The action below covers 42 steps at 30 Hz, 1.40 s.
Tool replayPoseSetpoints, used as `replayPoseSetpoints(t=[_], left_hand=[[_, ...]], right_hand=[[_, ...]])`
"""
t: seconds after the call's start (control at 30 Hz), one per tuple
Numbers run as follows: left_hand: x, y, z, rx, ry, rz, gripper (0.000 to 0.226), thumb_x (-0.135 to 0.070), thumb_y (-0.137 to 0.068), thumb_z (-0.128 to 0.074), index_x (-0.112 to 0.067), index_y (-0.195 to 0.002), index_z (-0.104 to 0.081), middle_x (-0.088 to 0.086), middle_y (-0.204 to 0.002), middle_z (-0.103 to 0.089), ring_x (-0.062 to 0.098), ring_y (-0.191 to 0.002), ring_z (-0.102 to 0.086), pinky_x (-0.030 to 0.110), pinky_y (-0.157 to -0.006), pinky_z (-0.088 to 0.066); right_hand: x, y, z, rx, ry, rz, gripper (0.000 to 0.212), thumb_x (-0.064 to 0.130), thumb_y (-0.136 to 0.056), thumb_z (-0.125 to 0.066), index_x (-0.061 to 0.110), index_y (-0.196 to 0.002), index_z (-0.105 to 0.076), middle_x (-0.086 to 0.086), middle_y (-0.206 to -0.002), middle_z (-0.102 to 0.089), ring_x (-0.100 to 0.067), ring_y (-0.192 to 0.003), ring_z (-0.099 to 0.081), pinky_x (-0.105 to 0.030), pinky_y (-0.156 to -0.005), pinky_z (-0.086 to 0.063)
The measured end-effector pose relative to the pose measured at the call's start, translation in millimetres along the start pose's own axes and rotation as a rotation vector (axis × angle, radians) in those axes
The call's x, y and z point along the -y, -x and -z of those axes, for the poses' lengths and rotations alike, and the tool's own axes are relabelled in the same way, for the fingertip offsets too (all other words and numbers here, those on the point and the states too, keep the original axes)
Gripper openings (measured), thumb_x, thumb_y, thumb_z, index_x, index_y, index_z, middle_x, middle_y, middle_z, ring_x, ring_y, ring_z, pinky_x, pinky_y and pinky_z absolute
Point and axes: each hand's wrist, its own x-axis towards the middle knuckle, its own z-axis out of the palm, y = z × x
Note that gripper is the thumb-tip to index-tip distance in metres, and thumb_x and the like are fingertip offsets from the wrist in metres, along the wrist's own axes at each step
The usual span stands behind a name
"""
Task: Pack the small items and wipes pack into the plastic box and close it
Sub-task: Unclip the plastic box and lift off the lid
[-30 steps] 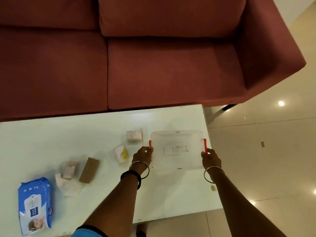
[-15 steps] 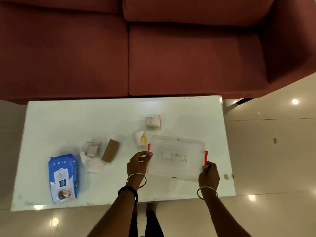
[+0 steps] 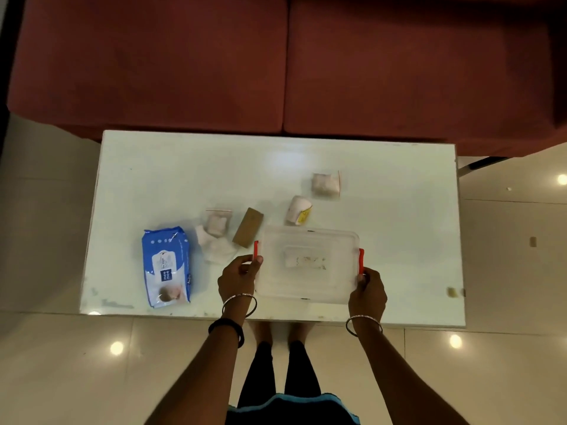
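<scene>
Plastic box [image 3: 307, 265], lid on, at near edge of white table [image 3: 171, 176]; left hand [image 3: 237, 279] and right hand [image 3: 367, 292] each curled closed on a red end clasp. Wipes pack [image 3: 166, 265] lies well left; small items [image 3: 216, 223] between

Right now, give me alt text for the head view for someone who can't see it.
Both hands, left and right, grip the red side latches of a lidded clear plastic box on a white table. A blue wipes pack and several small packets lie loose to its left and behind it.
</scene>
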Motion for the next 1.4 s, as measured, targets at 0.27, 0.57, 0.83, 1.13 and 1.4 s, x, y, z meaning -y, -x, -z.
replayPoseSetpoints(t=[0.27,0.57,0.83,1.13,1.4], left_hand=[[26,-19,2,-0.045,-0.107,-0.173,0.032,-0.045,-0.088,-0.059,-0.018,-0.098,-0.073,0.002,-0.074,-0.073,0.021,-0.07,-0.069,0.033,-0.069,-0.056],[41,-36,-6,-0.074,0.001,-0.086,0.025,-0.022,-0.092,-0.058,-0.005,-0.083,-0.074,0.012,-0.07,-0.071,0.03,-0.061,-0.068,0.037,-0.059,-0.059],[65,-62,-20,0.07,0.136,0.065,0.021,-0.017,-0.093,-0.056,-0.004,-0.096,-0.072,0.012,-0.082,-0.068,0.037,-0.075,-0.067,0.048,-0.07,-0.06],[76,-70,-23,0.132,0.204,0.048,0.013,-0.017,-0.091,-0.059,-0.013,-0.088,-0.071,0.006,-0.072,-0.067,0.011,-0.061,-0.066,0.025,-0.054,-0.06],[75,-71,-21,0.208,0.313,0.095,0.016,-0.011,-0.091,-0.057,-0.011,-0.083,-0.07,0.007,-0.072,-0.068,0.012,-0.063,-0.066,0.022,-0.052,-0.058]], right_hand=[[-1,1,-28,-0.074,-0.012,-0.001,0.023,0.008,-0.099,-0.041,0.01,-0.114,-0.058,-0.012,-0.11,-0.067,-0.035,-0.101,-0.062,-0.038,-0.083,-0.047],[-3,5,-41,-0.167,0.001,0.06,0.027,0.005,-0.1,-0.038,0.006,-0.12,-0.055,-0.013,-0.115,-0.063,-0.033,-0.105,-0.061,-0.029,-0.082,-0.04],[-15,-9,-45,-0.179,0.093,0.148,0.017,0.001,-0.096,-0.042,-0.002,-0.106,-0.056,-0.019,-0.1,-0.06,-0.033,-0.088,-0.059,-0.032,-0.073,-0.04],[-25,-48,-35,0.295,-0.522,-0.33,0.032,0.004,-0.096,-0.045,0.007,-0.067,-0.057,-0.007,-0.06,-0.056,-0.02,-0.06,-0.05,-0.028,-0.058,-0.044],[-29,-58,-23,0.345,-0.504,-0.595,0.019,0.004,-0.087,-0.06,0.014,-0.076,-0.071,-0.012,-0.082,-0.067,-0.024,-0.068,-0.062,-0.031,-0.069,-0.051]])
